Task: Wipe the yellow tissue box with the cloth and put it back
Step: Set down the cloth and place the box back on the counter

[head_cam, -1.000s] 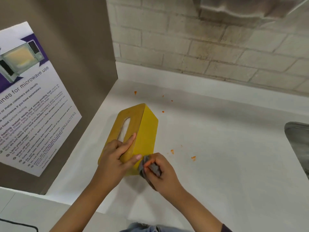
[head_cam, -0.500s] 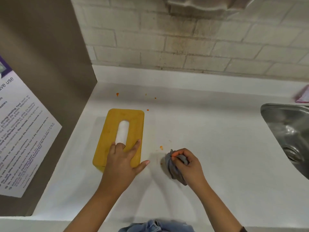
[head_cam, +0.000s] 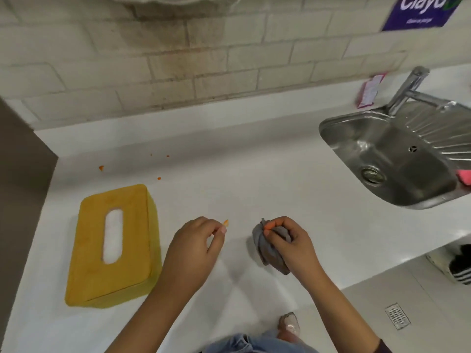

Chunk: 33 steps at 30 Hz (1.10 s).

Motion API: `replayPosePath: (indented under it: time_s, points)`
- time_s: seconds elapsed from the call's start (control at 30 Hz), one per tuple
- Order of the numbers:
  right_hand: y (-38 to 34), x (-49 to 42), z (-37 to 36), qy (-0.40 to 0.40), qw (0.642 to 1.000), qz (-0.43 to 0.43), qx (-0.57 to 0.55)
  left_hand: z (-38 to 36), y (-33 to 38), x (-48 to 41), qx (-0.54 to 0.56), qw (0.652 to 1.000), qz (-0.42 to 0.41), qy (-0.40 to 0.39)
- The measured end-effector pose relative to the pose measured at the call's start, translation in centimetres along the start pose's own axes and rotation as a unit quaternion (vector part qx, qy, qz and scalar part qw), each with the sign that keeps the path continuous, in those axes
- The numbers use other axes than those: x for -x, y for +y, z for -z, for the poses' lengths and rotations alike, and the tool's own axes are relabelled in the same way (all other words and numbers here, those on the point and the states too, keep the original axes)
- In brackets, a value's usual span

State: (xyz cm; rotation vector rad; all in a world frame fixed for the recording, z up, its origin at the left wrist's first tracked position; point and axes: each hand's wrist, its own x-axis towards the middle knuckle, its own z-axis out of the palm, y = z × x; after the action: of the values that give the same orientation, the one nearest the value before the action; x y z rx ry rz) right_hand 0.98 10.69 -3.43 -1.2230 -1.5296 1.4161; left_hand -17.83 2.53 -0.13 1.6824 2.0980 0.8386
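1. Clearly, from where I watch, the yellow tissue box (head_cam: 116, 244) lies flat on the white table (head_cam: 254, 189), slot upward, just to the left of my left hand (head_cam: 192, 253) and free of both hands. I judge it set down because the wiping is finished or paused.
2. My left hand is loosely curled, thumb and forefinger pinched together right beside a small orange crumb (head_cam: 225, 222). Whether it grips the crumb or only touches it, I cannot tell. It holds nothing else.
3. My right hand (head_cam: 290, 244) is closed around the bunched grey cloth (head_cam: 267, 247), which hangs out below the fingers and meets the table. A bit of orange shows at the fingertips, so I suspect the cloth is gathered to trap crumbs.
4. More orange crumbs (head_cam: 101, 168) lie beyond the box, well away from both hands.
5. A steel sink (head_cam: 397, 159) sits well off to the right of my right hand, a likely place to shake the cloth out.
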Motion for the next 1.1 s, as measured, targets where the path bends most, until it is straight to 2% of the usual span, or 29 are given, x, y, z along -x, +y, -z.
replayPosePath:
  time_s: [0.17,0.37,0.53,0.7,0.83,0.93,1.0,1.1]
  points:
    - [0.9,-0.4,7.5,0.053,0.999,0.003,0.010,-5.7,5.6,-3.5,0.018,0.998,-0.040,-0.042]
    - [2.6,-1.3,18.3,0.102,0.993,-0.012,0.052,-13.4,11.8,-6.3,0.054,0.992,-0.044,-0.105]
    - [4.8,-3.3,27.7,0.164,0.980,-0.016,0.111,-19.4,17.2,-8.0,0.073,0.988,-0.049,-0.124]
    - [6.4,-5.7,32.5,0.180,0.960,0.010,0.212,-22.5,19.9,-8.8,0.079,0.987,-0.037,-0.132]
    - [8.1,-6.6,32.5,0.125,0.905,-0.034,0.406,-23.1,20.1,-9.0,0.071,0.988,-0.016,-0.137]
    - [8.0,-6.7,31.0,0.144,0.876,0.036,0.459,-22.3,19.1,-8.8,0.071,0.990,0.002,-0.125]
    - [7.3,-6.8,29.4,0.160,0.840,0.097,0.509,-21.0,17.8,-8.4,0.075,0.992,0.030,-0.100]
    - [5.2,-7.0,26.8,0.174,0.792,0.126,0.572,-18.4,15.6,-7.4,0.086,0.992,0.067,-0.063]
